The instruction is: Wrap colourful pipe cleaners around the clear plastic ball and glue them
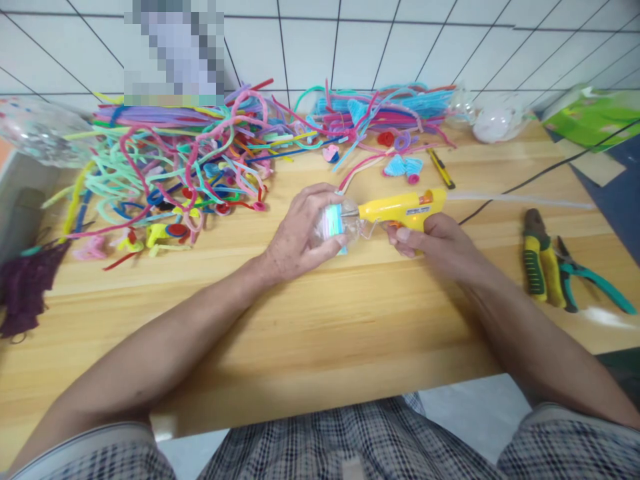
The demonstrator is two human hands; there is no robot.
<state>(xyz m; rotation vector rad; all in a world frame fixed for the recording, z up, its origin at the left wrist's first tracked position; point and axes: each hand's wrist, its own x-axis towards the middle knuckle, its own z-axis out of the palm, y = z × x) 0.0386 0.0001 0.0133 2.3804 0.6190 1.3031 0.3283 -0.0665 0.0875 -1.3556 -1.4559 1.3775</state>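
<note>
My left hand (303,237) is closed around a small clear plastic piece (354,230) with a shiny pastel band on it; its exact kind I cannot make out. In my right hand (440,243) is a yellow hot glue gun (400,208), with fingers wrapped round the handle and trigger. The gun points left, and its metal nozzle meets or overlaps the clear piece beside the band. A long translucent glue stick (520,198) sticks out of the gun's back end.
Colourful pipe cleaners (200,153) are heaped at the back left, with another bundle (390,110) behind my hands. A yellow utility knife (440,168) lies beyond the gun. Yellow-handled pliers (539,260) and teal-handled cutters (590,275) lie right. A black cord (530,180) crosses the table.
</note>
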